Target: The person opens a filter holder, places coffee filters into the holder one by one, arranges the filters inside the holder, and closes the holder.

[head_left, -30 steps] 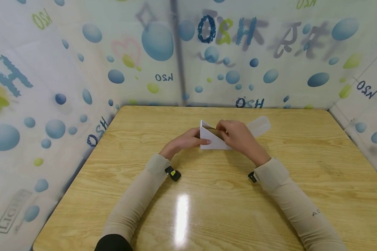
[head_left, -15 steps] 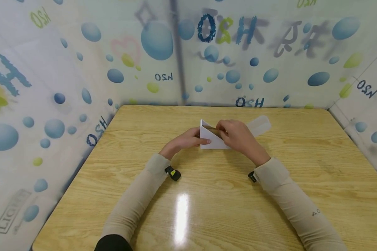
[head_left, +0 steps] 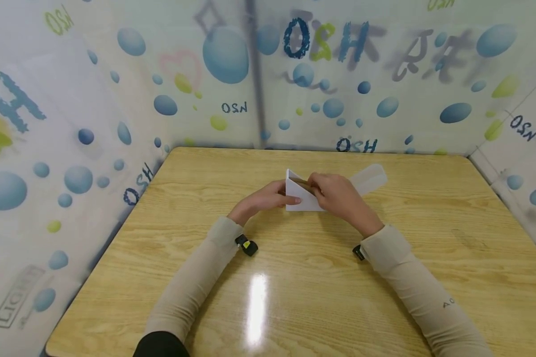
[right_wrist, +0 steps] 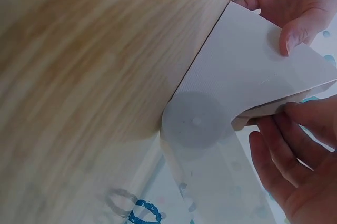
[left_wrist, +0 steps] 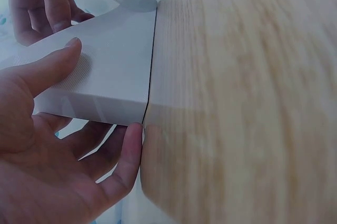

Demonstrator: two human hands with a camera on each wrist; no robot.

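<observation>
Head view, from the left: a curtain (head_left: 71,124) printed with blue and green bubbles wraps round three sides of a wooden table (head_left: 295,277). The person's left hand (head_left: 268,198) lies on the tabletop near its middle, thumb pressed flat on the near face of a white folded paper box (head_left: 300,197) and fingers curled under and behind it, so it grips the box's left end. The left wrist view shows that thumb (left_wrist: 50,68) lying on the white panel (left_wrist: 113,66) and the fingers (left_wrist: 124,155) beneath the lower edge. The box stands at the table's centre, between both hands, its top open and a brown inside showing. The right hand (head_left: 339,196) meets it from the right, fingers bent over the top edge; in the right wrist view its fingertips (right_wrist: 303,116) pinch a flap of the box (right_wrist: 247,71). Just past that hand a translucent strip (head_left: 368,178) lies flat on the wood.
</observation>
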